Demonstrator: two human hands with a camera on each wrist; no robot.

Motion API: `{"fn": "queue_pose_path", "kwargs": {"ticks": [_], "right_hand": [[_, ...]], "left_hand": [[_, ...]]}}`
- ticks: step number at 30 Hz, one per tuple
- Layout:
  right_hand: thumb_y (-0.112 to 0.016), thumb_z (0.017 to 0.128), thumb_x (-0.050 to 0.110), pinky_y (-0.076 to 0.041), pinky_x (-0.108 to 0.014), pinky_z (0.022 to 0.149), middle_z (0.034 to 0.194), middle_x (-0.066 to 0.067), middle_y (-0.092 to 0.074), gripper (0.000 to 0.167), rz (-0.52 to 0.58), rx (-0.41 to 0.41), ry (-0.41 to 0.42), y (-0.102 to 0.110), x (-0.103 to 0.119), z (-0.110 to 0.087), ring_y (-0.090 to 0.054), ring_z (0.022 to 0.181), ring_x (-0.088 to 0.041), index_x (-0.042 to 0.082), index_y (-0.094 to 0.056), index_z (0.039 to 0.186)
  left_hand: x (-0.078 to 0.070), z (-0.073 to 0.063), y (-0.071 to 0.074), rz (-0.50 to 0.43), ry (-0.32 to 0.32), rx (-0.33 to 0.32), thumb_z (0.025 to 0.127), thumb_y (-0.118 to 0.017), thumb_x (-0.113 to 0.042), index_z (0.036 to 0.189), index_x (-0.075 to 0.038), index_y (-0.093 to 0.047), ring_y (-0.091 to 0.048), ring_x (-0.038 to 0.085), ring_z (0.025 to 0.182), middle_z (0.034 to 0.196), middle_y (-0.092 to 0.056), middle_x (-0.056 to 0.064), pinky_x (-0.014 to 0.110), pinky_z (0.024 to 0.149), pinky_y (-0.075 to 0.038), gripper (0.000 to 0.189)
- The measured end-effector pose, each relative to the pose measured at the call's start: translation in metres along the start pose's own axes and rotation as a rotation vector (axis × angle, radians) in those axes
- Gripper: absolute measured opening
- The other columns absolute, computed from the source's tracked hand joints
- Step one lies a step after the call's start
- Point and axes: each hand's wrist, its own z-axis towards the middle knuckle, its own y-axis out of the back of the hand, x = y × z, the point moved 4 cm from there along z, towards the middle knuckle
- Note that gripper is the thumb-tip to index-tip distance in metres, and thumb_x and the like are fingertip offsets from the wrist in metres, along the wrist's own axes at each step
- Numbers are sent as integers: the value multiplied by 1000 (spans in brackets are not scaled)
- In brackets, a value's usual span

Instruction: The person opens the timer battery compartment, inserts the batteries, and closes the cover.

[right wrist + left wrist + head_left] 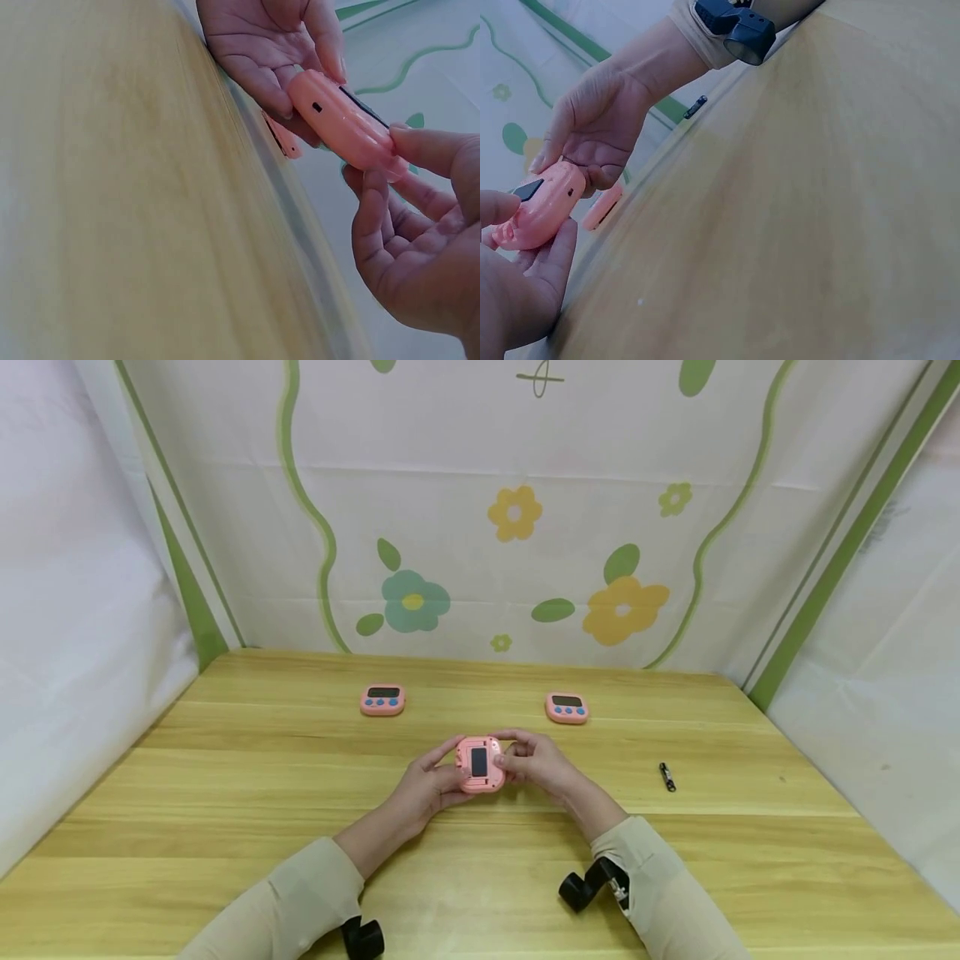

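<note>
Both hands hold a pink digital timer (481, 765) up over the table, its back with a dark rectangular patch turned to the head camera. My left hand (424, 793) grips it by the left side, thumb on the back and fingers around the edge. On the opposite side my right hand (546, 767) pinches it, thumb on the back near the dark patch. A small slot shows in the rim of the timer (341, 120) in the right wrist view. The face of this timer is hidden from the head camera.
Two more pink timers with blue buttons lie face up farther back, one timer (383, 701) at left and another timer (567, 708) at right. A small black cylinder, like a battery (667, 777), lies right of the hands. Behind the wooden table (225, 827) hangs a flowered cloth (450, 527).
</note>
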Motion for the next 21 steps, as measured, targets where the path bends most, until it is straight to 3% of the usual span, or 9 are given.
{"fn": "queue_pose_path", "kwargs": {"ticks": [11,16,21], "right_hand": [[-63,75,0,-41,-19,54,74,-9,-54,37,-166,-117,175,1,10,-1,-47,66,-15,-3,-55,111],[-64,75,0,-42,-22,57,74,-7,-55,32,-230,-205,167,1,15,-3,-48,70,-17,-1,-58,106],[-66,74,3,-43,-25,59,76,-6,-55,28,-265,-276,135,3,16,-4,-49,73,-19,1,-61,102]], "left_hand": [[-4,1,1,125,-29,-126,82,-51,4,129,-9,-41,-55,21,85,109,-45,21,35,79,-47,50],[-5,1,1,171,-18,-156,81,-52,3,128,-11,-44,-54,21,85,108,-45,18,34,78,-47,49],[-5,2,1,160,-14,-138,81,-52,3,128,-10,-43,-54,24,87,106,-46,18,35,79,-46,50]]}}
